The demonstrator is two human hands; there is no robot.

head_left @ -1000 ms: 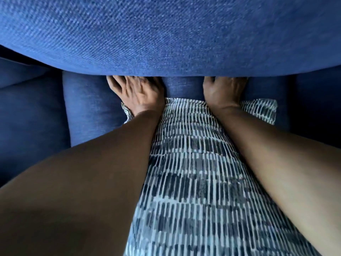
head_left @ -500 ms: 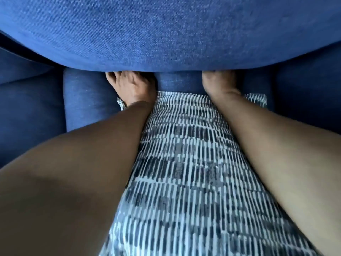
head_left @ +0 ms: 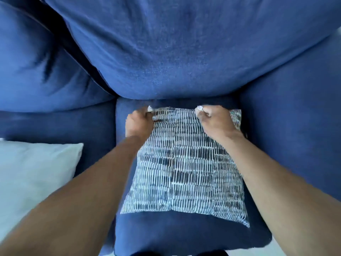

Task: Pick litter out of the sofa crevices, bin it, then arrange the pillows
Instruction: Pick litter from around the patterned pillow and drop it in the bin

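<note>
Hands grip the patterned pillow (head_left: 184, 163) lying flat on the seat cushion (head_left: 184, 237), left hand (head_left: 139, 122) and right hand (head_left: 215, 122) pinching its far edge; lift evenly, stand it against the back cushion (head_left: 184, 52) beyond.

Bare forearms without sleeves; pale polish on the fingernails (head_left: 199, 108)

No text, label, brand, number or sign can be read anywhere in the head view; the patterned pillow (head_left: 184, 163) carries only rows of dark and white dashes, and the blue sofa (head_left: 166, 52) fabric is plain.
</note>
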